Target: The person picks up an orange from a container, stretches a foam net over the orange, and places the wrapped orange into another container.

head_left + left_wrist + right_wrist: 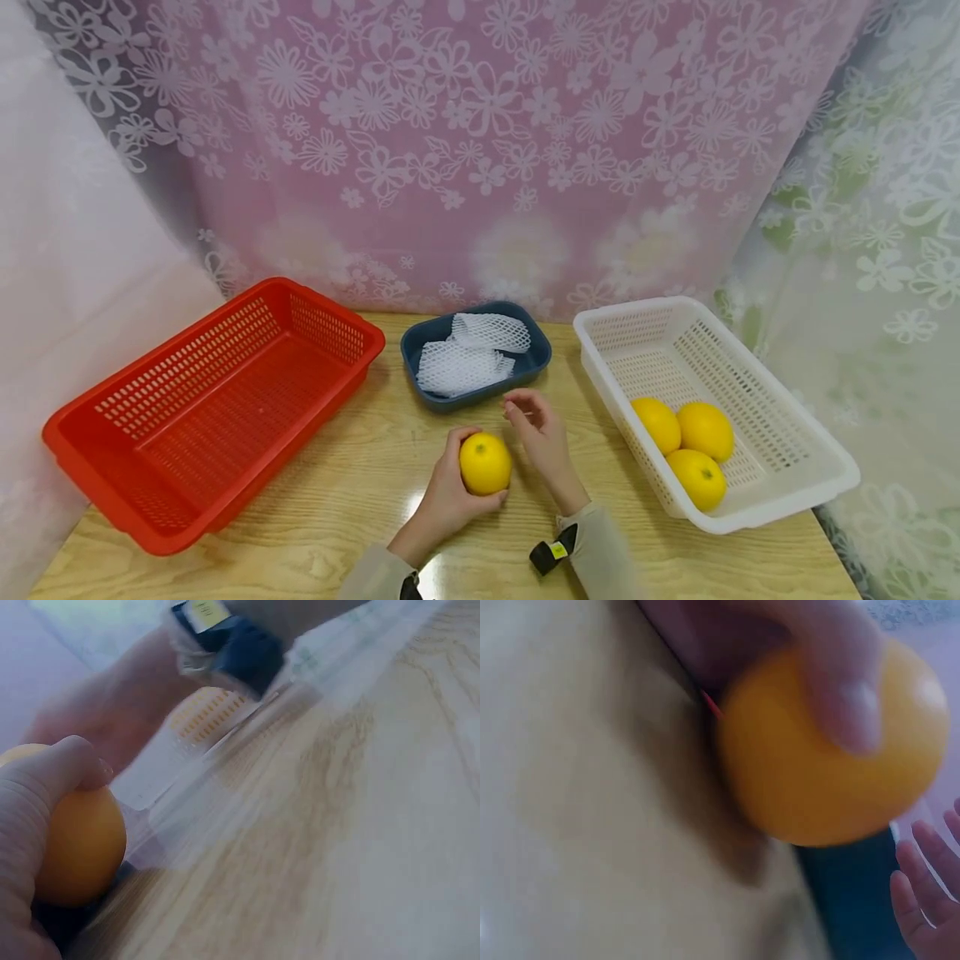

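My left hand (448, 482) grips a round yellow orange (486, 463) from its left side, its thumb along the near side. In the left wrist view the thumb lies across the orange (82, 844). My right hand (543, 446) is just to the right, apart from the fruit, with loosely bent fingers and nothing visible in it. Its fingers (928, 859) show spread in the right wrist view. Beyond the hands, a dark blue tray (536, 360) contains white foam net sleeves (463, 367).
At the left stands a red plastic basket (262, 408) with nothing seen in it. A white basket (780, 383) at the right holds three more oranges (697, 479). All stand on a wooden table (330, 508), with a flowered pink curtain (450, 150) behind.
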`<state>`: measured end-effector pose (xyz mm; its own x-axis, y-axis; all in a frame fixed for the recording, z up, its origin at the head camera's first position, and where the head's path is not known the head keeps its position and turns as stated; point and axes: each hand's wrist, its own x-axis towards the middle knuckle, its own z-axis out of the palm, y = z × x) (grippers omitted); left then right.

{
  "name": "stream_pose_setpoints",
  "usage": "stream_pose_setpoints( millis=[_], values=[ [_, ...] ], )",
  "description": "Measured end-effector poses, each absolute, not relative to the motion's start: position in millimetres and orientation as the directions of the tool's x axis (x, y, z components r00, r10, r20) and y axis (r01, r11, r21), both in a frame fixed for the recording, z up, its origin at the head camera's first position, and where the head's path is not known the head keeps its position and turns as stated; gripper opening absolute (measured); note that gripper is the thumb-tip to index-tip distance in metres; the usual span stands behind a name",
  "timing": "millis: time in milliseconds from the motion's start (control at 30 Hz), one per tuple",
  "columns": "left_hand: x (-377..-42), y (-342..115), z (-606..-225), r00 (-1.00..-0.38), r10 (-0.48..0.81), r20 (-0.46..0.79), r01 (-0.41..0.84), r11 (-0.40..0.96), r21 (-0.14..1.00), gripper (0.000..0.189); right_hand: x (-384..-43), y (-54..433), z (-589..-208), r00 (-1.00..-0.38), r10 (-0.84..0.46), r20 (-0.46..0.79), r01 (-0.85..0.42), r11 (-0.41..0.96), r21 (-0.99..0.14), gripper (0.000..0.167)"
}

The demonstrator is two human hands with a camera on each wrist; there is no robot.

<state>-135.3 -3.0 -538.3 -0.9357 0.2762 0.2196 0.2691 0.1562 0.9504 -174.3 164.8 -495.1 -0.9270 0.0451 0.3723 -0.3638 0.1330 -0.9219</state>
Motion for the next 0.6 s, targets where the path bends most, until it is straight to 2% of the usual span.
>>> stream_pose_setpoints(
  millis=[100,300,467,600],
  values=[
    [-135.2,-2.7,-538.8,-0.933,0.283,0.222,0.272,0.150,0.951,0.090,-194.8,165.6,-480.1,-0.886,0.014,0.463,-0.448,0.224,-0.865,0.014],
    [-135.9,-0.7,-539.9,-0.922,0.312,0.230,0.285,0.142,0.948,0.089,-231.5,170.6,-452.8,-0.883,-0.038,0.467,-0.442,0.403,-0.802,0.017],
    [-135.4,-1.4,-540.0,-0.911,0.335,0.243,0.302,0.137,0.943,0.088,-260.8,173.4,-440.9,-0.862,-0.128,0.490,-0.452,0.629,-0.632,0.022],
    [-133.8,-5.2,-540.3,-0.896,0.346,0.280,0.342,0.134,0.930,0.087,-278.1,173.0,-439.2,-0.879,-0.187,0.438,-0.417,0.747,-0.518,0.029]
  ],
)
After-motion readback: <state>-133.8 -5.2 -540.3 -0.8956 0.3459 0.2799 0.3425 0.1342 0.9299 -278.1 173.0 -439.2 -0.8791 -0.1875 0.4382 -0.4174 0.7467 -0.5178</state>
